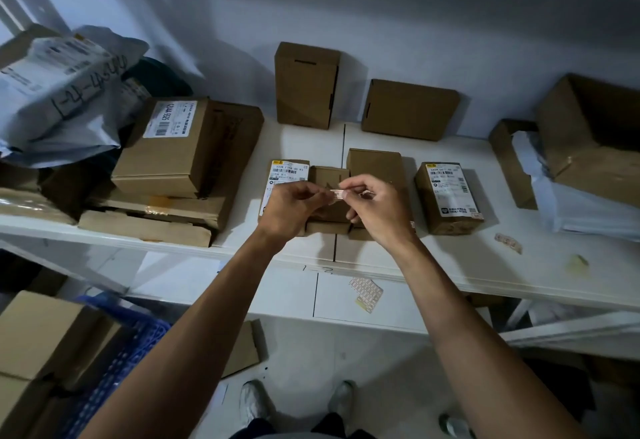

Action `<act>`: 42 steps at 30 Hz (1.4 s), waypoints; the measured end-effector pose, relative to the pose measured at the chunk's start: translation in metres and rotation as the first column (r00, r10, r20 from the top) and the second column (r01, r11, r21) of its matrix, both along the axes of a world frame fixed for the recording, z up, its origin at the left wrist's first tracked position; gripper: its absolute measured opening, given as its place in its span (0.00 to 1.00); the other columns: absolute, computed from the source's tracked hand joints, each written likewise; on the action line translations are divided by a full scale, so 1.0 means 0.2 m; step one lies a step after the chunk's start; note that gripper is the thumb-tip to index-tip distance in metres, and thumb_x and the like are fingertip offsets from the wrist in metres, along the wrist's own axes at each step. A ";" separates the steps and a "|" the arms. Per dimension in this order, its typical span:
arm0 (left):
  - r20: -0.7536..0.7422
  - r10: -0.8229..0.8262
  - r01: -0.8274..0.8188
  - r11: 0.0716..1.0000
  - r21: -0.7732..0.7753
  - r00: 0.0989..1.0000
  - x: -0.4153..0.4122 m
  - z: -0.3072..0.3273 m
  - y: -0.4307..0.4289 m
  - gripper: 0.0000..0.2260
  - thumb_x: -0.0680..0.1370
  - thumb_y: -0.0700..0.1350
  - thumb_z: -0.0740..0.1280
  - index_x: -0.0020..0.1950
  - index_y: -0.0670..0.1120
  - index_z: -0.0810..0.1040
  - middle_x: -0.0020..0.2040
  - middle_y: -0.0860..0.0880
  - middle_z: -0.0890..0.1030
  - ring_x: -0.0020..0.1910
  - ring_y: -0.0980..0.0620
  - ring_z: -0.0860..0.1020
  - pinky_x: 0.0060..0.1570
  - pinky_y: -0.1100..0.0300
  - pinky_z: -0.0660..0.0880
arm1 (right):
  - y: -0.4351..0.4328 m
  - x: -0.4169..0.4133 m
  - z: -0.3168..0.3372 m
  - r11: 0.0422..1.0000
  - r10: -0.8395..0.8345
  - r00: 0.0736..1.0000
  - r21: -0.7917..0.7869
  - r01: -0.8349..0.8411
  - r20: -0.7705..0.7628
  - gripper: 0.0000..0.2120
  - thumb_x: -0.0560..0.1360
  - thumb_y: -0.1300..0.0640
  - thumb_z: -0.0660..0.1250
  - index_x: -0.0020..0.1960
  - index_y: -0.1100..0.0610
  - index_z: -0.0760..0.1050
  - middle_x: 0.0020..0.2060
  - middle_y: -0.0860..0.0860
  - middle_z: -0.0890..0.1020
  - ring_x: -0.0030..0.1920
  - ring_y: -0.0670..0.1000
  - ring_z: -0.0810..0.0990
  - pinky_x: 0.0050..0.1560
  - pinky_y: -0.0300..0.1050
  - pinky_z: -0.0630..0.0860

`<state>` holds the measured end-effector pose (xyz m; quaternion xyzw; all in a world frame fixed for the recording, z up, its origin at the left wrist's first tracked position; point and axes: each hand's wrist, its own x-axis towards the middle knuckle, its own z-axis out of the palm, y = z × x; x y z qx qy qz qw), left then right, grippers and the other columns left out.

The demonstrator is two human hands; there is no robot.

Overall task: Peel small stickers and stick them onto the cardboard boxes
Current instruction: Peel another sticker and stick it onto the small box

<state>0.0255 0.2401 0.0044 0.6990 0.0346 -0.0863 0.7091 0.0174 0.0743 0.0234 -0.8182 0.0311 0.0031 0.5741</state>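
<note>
Both hands are meeting over the middle of the shelf [450,267]. The left hand [291,208] and right hand [375,210] are each pinching one end of a small sticker strip [338,194] between thumb & fingertips, pulling it taut between them — looks like a peel in progress, tho the strip is too small and blurred to say if a sticker is lifting off yet.

Directly under the hands, a small plain box [329,179] is sitting w/ no label showing; prob the next target. Touching it on the left, a labelled box [287,175] is carrying a white shipping label; behind-right is another plain box [375,165]. Further right, standing apart, a second labelled box [446,196] is showing what may be a small sticker at the label's lower corner — not certain.

At the back, two plain boxes [306,85] [410,109] are leaning against the wall, no small sticker visible on either. A used strip [508,242] is lying on the shelf right of the hands, and a sticker sheet [365,293] is resting on the lower ledge, part-emptied.

Judging progress: early-to-mid; several boxes are waiting.
</note>
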 end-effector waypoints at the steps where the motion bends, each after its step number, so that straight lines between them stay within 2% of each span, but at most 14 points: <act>1: -0.009 0.005 -0.005 1.000 -0.013 1.000 0.00 0.00 0.00 0.03 0.75 0.38 0.72 0.47 0.39 0.84 0.42 0.44 0.85 0.36 0.54 0.83 0.41 0.63 0.79 | 0.00 0.00 0.00 1.000 -0.008 1.000 0.013 0.008 0.001 0.06 0.77 0.64 0.69 0.51 0.56 0.82 0.39 0.48 0.81 0.28 0.48 0.79 0.30 0.41 0.78; 6: -0.046 0.011 -0.013 0.999 -0.043 0.999 0.04 0.00 -0.01 0.02 0.76 0.38 0.71 0.45 0.41 0.84 0.43 0.44 0.85 0.37 0.52 0.83 0.43 0.62 0.80 | -0.02 0.02 -0.03 0.999 -0.024 0.999 0.035 0.025 -0.036 0.01 0.77 0.59 0.72 0.47 0.56 0.82 0.38 0.50 0.83 0.28 0.48 0.79 0.31 0.44 0.78; 11: -0.022 0.000 0.000 1.000 -0.001 1.000 0.05 -0.02 -0.01 0.02 0.76 0.37 0.72 0.45 0.39 0.84 0.43 0.42 0.85 0.39 0.50 0.82 0.43 0.62 0.80 | -0.02 0.03 -0.07 0.999 -0.013 0.997 0.045 0.016 -0.070 0.03 0.77 0.59 0.71 0.46 0.56 0.83 0.36 0.51 0.84 0.27 0.49 0.79 0.31 0.44 0.78; 13: 0.047 -0.008 0.003 0.995 0.103 0.999 0.06 -0.03 -0.01 0.04 0.75 0.39 0.73 0.46 0.39 0.84 0.43 0.42 0.85 0.40 0.51 0.82 0.43 0.62 0.78 | -0.02 0.02 -0.10 0.998 -0.015 0.997 0.053 0.019 -0.081 0.03 0.78 0.59 0.71 0.45 0.54 0.82 0.36 0.53 0.84 0.27 0.50 0.80 0.32 0.46 0.78; 16: 0.167 -0.044 -0.017 0.937 0.349 0.985 0.09 -0.06 0.01 0.04 0.74 0.44 0.74 0.45 0.45 0.86 0.42 0.48 0.86 0.40 0.54 0.83 0.42 0.62 0.77 | 0.00 0.02 -0.13 0.993 -0.044 0.991 0.103 0.057 -0.128 0.05 0.78 0.59 0.70 0.44 0.52 0.80 0.35 0.56 0.85 0.28 0.53 0.81 0.35 0.53 0.79; 19: 0.222 -0.080 -0.044 0.863 0.504 0.972 0.09 -0.08 0.01 0.03 0.74 0.47 0.74 0.46 0.52 0.86 0.43 0.54 0.86 0.42 0.57 0.82 0.44 0.65 0.77 | 0.02 0.02 -0.16 0.983 -0.081 0.985 0.152 0.104 -0.153 0.07 0.78 0.61 0.69 0.43 0.53 0.80 0.37 0.54 0.85 0.33 0.55 0.84 0.35 0.48 0.81; 21: 0.266 -0.080 -0.089 0.818 0.568 0.961 0.08 -0.08 0.00 0.05 0.75 0.46 0.73 0.50 0.51 0.86 0.45 0.55 0.85 0.43 0.58 0.81 0.42 0.72 0.73 | 0.02 0.01 -0.19 0.983 -0.098 0.983 0.139 0.120 -0.157 0.07 0.78 0.60 0.70 0.43 0.51 0.80 0.39 0.53 0.85 0.38 0.55 0.86 0.35 0.47 0.82; 22: 0.296 -0.071 -0.126 0.793 0.596 0.952 0.07 -0.08 0.00 0.06 0.75 0.46 0.73 0.51 0.51 0.86 0.46 0.55 0.86 0.44 0.57 0.81 0.42 0.72 0.71 | 0.02 0.01 -0.20 0.982 -0.109 0.980 0.135 0.132 -0.166 0.07 0.78 0.60 0.70 0.42 0.51 0.80 0.38 0.51 0.85 0.38 0.53 0.86 0.34 0.45 0.81; 25: 0.373 -0.040 -0.231 0.722 0.652 0.927 0.06 -0.09 -0.01 0.07 0.75 0.46 0.72 0.52 0.52 0.85 0.48 0.51 0.86 0.49 0.52 0.81 0.46 0.65 0.70 | 0.01 0.00 -0.22 0.973 -0.119 0.971 0.171 0.156 -0.207 0.07 0.79 0.61 0.68 0.44 0.53 0.79 0.37 0.50 0.87 0.34 0.48 0.85 0.31 0.40 0.79; 28: 0.446 -0.038 -0.299 0.691 0.658 0.894 0.05 -0.11 0.00 0.09 0.73 0.43 0.72 0.52 0.48 0.86 0.49 0.48 0.86 0.53 0.45 0.80 0.54 0.55 0.74 | 0.00 0.01 -0.23 0.970 -0.116 0.970 0.187 0.157 -0.212 0.04 0.80 0.61 0.67 0.47 0.55 0.79 0.37 0.51 0.87 0.33 0.51 0.85 0.35 0.45 0.81; 30: 0.475 -0.075 -0.313 0.660 0.683 0.877 0.05 -0.13 0.01 0.11 0.71 0.43 0.72 0.53 0.47 0.85 0.51 0.47 0.86 0.54 0.44 0.80 0.56 0.50 0.76 | -0.02 0.01 -0.23 0.973 -0.112 0.971 0.176 0.151 -0.213 0.03 0.80 0.61 0.67 0.48 0.57 0.78 0.36 0.51 0.87 0.33 0.52 0.85 0.35 0.46 0.80; 34: 0.475 -0.074 -0.317 0.653 0.687 0.877 0.04 -0.17 0.02 0.17 0.68 0.40 0.76 0.57 0.45 0.84 0.53 0.46 0.85 0.57 0.43 0.80 0.56 0.49 0.77 | -0.05 0.02 -0.23 0.978 -0.115 0.970 0.144 0.148 -0.213 0.05 0.80 0.61 0.66 0.46 0.55 0.78 0.36 0.51 0.87 0.33 0.53 0.87 0.32 0.43 0.79; 38: 0.457 -0.116 -0.313 0.581 0.751 0.882 0.04 -0.21 0.03 0.21 0.69 0.45 0.76 0.62 0.48 0.81 0.56 0.47 0.84 0.61 0.44 0.77 0.58 0.46 0.75 | -0.10 0.04 -0.21 0.985 -0.127 0.966 0.088 0.150 -0.226 0.06 0.79 0.62 0.67 0.45 0.56 0.79 0.35 0.54 0.86 0.32 0.53 0.86 0.28 0.40 0.75; 42: 0.447 -0.141 -0.309 0.542 0.781 0.883 0.04 -0.22 0.02 0.24 0.69 0.49 0.77 0.64 0.47 0.80 0.58 0.46 0.83 0.64 0.43 0.75 0.60 0.46 0.72 | -0.12 0.06 -0.16 0.998 -0.030 0.952 0.046 0.046 -0.304 0.06 0.79 0.62 0.67 0.45 0.60 0.81 0.31 0.56 0.84 0.26 0.54 0.81 0.25 0.40 0.67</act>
